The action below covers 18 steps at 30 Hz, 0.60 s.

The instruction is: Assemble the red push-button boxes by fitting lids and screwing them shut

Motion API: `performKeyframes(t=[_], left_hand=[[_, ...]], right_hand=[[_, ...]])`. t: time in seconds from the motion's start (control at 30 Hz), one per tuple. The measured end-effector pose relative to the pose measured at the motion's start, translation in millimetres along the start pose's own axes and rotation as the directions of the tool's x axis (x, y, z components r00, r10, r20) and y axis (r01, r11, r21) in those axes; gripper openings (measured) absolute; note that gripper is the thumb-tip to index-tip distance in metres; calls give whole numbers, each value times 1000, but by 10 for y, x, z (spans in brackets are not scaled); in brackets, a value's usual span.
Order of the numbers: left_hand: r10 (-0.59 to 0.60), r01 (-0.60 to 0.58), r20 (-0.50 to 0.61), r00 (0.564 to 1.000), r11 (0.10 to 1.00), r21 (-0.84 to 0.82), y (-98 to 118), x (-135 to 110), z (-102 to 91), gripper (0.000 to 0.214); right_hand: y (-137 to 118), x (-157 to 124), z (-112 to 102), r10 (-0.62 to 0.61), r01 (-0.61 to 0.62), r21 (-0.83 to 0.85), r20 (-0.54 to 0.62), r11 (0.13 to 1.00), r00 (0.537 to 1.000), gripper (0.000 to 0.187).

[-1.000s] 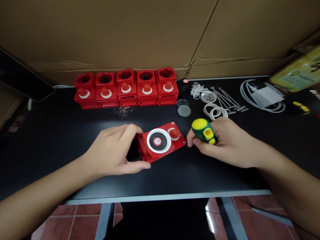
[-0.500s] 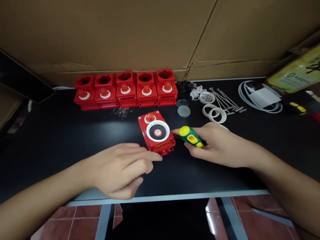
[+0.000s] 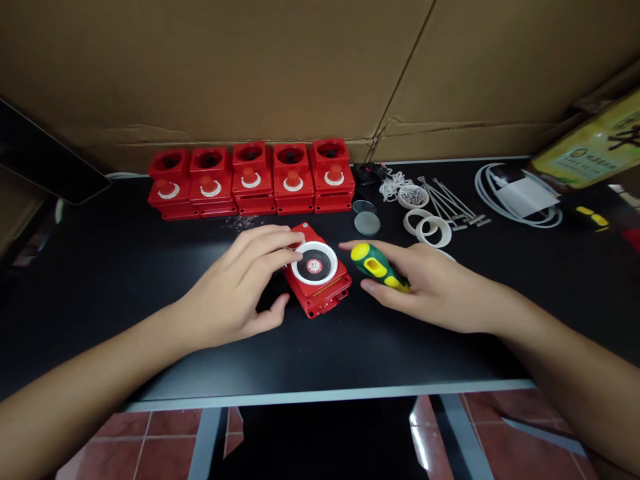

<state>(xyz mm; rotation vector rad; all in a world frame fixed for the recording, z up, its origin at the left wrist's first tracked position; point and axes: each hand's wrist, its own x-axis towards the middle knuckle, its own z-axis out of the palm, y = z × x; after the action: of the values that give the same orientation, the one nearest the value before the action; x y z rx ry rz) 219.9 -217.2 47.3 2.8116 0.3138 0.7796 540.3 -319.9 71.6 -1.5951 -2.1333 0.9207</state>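
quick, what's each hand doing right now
Left hand: open, fingers resting on red plastic box with white ring
Right hand: closed on the green and yellow screwdriver

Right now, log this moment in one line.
left hand: touching red box | right hand: gripping screwdriver | red box: flat on table

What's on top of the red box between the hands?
A white ring around a black disc. The left hand covers the box's far corner, hiding what's there.

black table (image 3: pixel 100 280) | cardboard wall (image 3: pixel 250 67) behind; red floor tiles (image 3: pixel 150 440) below
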Motion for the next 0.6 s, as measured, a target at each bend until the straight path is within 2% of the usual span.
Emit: performKeyframes(t=[0.07, 0.13, 0.27, 0.37, 0.47, 0.6], left_hand=[[-5, 5, 55, 998, 1000, -3, -23, -5, 43, 61], [-2, 1, 44, 999, 1000, 15, -36, -10, 54, 60], [37, -37, 20, 999, 999, 25, -36, -15, 5, 58], [41, -40, 57, 998, 999, -21, -16, -23, -20, 57], [32, -30, 67, 997, 999, -24, 8, -33, -9, 54], [9, -3, 63, 998, 996, -84, 13, -33, 17, 47]], right_hand=[[1, 7, -1, 23, -23, -4, -51, 1000, 998, 64], [8, 19, 4, 13, -16, -34, -93, 999, 996, 69], [38, 43, 28, 13, -22, -147, -61, 989, 998, 63], [74, 53, 62, 23, -42, -334, -60, 941, 998, 60], [119, 54, 107, -31, -20, -500, -93, 866, 995, 55], [159, 41, 142, -128, 38, -586, -113, 810, 985, 47]])
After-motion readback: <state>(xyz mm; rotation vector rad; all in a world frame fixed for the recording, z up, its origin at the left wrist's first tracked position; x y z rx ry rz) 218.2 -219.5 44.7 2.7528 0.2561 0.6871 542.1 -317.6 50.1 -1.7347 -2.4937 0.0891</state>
